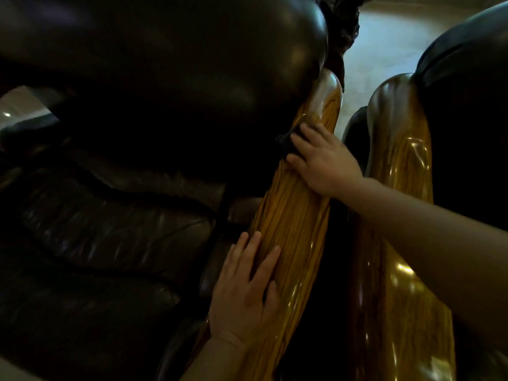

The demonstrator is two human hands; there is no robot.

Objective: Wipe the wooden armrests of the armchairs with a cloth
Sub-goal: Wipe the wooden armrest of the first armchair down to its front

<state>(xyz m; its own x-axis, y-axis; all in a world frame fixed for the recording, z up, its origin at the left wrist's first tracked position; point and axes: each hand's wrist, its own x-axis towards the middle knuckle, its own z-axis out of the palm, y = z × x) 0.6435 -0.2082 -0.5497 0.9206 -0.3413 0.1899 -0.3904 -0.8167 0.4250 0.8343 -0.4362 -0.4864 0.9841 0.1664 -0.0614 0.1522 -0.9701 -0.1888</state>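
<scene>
A glossy striped wooden armrest (294, 221) runs from the lower middle up to a rounded end near the dark leather backrest. My right hand (321, 158) presses a dark cloth (288, 138) onto its upper part; only a corner of the cloth shows under my fingers. My left hand (247, 292) lies flat, fingers apart, on the armrest's lower left side and holds nothing. A second wooden armrest (398, 166), belonging to the neighbouring armchair, runs parallel on the right, partly behind my right forearm.
The dark leather seat cushion (110, 235) and bulging backrest (165, 64) fill the left. Another dark leather chair (467, 92) stands at the right. A narrow dark gap separates the two armrests. Pale floor (384, 45) shows at the top.
</scene>
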